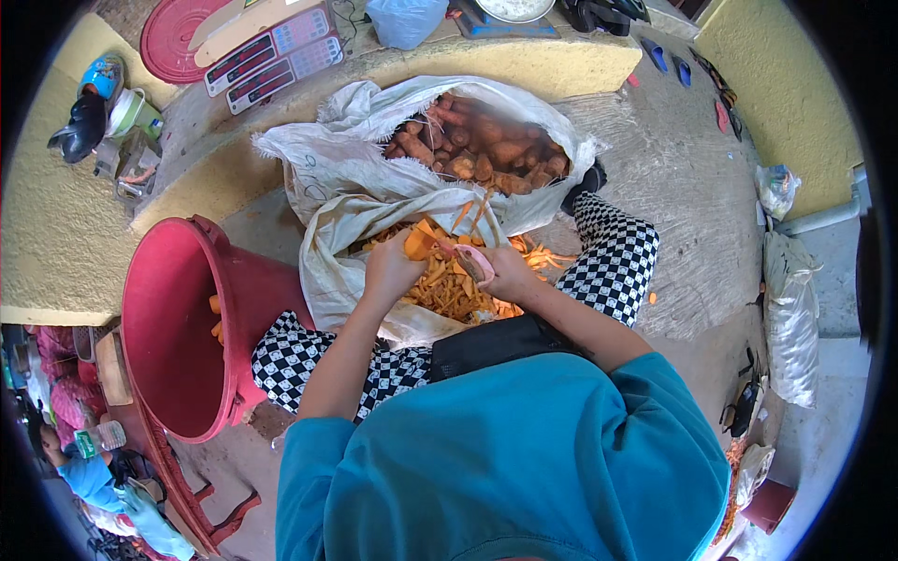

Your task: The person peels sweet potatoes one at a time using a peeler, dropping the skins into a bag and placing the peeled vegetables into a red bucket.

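My left hand point(393, 272) grips a peeled orange root vegetable point(419, 240), probably a sweet potato or carrot. In my right hand point(511, 275) is a peeler point(478, 264) with a pinkish handle; its head is close to the root, and I cannot tell whether it touches. Both hands are over a white woven sack point(330, 270) holding orange peelings point(445, 291). Beyond it lies a larger woven sack point(344, 165), its mouth showing several unpeeled brownish-red roots point(505, 151). Some strips of peel point(537, 254) rest beside my right hand.
A large red plastic bucket point(270, 280), tipped towards me, stands left with orange pieces point(216, 315) inside. A yellow concrete ledge point(491, 66) runs behind the sacks, bearing a scale point(508, 26). Another person point(91, 484) is at lower left. A filled sack point(791, 315) stands right.
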`<state>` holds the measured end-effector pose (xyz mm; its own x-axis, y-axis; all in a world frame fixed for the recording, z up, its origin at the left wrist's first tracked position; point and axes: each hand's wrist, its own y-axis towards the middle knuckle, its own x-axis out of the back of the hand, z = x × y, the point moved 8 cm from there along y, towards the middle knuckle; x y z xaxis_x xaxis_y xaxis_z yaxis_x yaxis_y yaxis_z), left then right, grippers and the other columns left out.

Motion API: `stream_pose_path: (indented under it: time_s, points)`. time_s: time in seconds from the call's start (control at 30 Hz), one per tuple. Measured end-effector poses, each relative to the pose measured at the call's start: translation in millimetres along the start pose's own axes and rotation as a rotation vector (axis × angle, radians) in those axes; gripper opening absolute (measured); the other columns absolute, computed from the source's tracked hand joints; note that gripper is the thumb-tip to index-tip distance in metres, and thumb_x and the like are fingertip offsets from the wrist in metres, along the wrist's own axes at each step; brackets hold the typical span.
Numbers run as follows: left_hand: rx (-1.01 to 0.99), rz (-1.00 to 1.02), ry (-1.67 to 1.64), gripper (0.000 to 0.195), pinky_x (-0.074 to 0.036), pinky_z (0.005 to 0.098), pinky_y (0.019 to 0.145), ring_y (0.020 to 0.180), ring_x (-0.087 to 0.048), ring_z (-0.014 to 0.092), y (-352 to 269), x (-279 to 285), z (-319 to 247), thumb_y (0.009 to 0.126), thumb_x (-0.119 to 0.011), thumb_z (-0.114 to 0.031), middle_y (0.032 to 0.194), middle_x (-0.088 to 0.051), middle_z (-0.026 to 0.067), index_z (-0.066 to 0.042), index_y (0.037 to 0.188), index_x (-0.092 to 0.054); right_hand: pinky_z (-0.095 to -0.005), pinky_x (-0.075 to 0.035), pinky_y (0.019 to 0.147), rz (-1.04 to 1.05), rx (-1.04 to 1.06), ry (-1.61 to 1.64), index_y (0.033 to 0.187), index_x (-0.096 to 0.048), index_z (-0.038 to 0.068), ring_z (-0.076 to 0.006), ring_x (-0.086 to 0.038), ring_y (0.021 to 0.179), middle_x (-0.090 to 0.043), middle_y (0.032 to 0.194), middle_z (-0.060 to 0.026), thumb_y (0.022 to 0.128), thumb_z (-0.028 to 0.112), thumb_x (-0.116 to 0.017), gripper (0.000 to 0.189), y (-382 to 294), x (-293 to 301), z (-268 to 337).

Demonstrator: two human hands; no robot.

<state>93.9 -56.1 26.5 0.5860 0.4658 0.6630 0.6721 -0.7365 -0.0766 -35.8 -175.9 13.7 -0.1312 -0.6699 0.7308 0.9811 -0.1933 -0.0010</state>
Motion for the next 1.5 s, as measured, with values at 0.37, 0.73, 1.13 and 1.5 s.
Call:
stream_pose_path:
  time_s: [0.37,0.73,1.13,1.5]
  points:
    - [-0.174,-0.054,-0.588,0.014,-0.045,0.0241,0.066,0.071,-0.053,0.007,-12,25,-30,0.075,-0.071,-0.004,0.076,-0.058,-0.0004,-0.003,0.081,-0.058,-0.0441,-0.048,0.068,0.257,-0.463,-0.077,0.092,-0.065,0.005,-0.039,-0.061,0.076,-0.063,0.079,-0.0228,0.083,0.055,-0.045,0.054,-15,-58,-148]
    - [-0.327,-0.124,-0.552,0.016,-0.044,0.0236,0.064,0.067,-0.053,0.009,-10,26,-38,0.075,-0.073,-0.007,0.074,-0.057,0.0007,-0.004,0.08,-0.058,-0.0405,-0.048,0.069,-0.025,-0.475,0.123,0.099,-0.062,0.004,-0.0357,-0.063,0.08,-0.064,0.085,-0.0213,0.084,0.037,-0.054,0.037,-6,-32,-102]
    - [0.317,0.194,-0.564,0.03,-0.048,0.0267,0.06,0.066,-0.059,0.012,8,-28,38,0.068,-0.071,-0.008,0.08,-0.063,0.0042,0.0,0.095,-0.06,-0.0361,-0.046,0.064,0.017,-0.369,0.466,0.101,-0.06,0.002,-0.0288,-0.059,0.068,-0.061,0.076,-0.0163,0.087,0.025,-0.052,0.028,4,-18,-36]
    - [0.01,-0.048,-0.053,0.038,-0.049,0.0395,0.071,0.081,-0.062,0.034,7,8,6,0.066,-0.069,-0.019,0.084,-0.064,0.0177,-0.006,0.1,-0.06,-0.0426,-0.048,0.065,0.14,-0.202,0.112,0.102,-0.06,0.005,-0.0364,-0.061,0.073,-0.063,0.087,-0.0194,0.087,0.028,-0.049,0.03,18,-44,-39]
